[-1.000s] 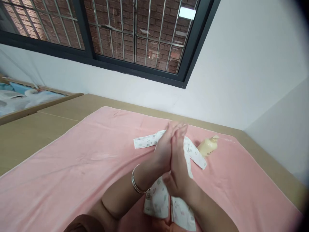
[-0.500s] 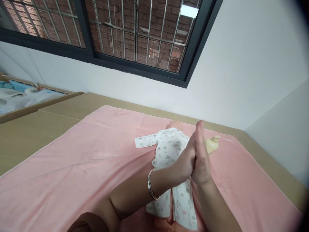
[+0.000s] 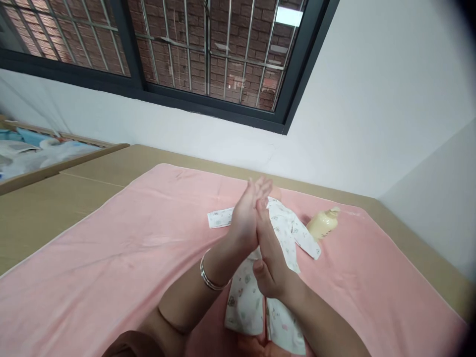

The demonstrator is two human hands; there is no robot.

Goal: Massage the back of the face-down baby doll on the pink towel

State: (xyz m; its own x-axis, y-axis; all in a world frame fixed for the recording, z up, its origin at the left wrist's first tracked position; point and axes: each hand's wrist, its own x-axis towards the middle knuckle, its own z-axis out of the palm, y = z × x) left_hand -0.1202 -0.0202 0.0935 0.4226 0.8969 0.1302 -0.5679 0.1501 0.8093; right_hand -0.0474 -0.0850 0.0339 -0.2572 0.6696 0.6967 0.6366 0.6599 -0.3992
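My left hand point(image 3: 245, 220) and my right hand point(image 3: 269, 253) are pressed palm to palm above a baby doll in a white printed suit point(image 3: 284, 233), fingers stretched flat and holding nothing. A silver bangle point(image 3: 208, 275) circles my left wrist. The doll lies on its back on a pink towel point(image 3: 111, 258); my hands hide its head. A pale yellow bottle point(image 3: 323, 223) lies on its side just right of the doll's arm.
The towel covers a tan table point(image 3: 44, 203) that reaches the white wall. A wooden-railed cot with blue and white bedding point(image 3: 40, 151) stands at the far left. A barred window point(image 3: 186, 54) is above.
My joined hands slid from the doll's right side back to the left and over its head. The doll and the bottle have not moved.
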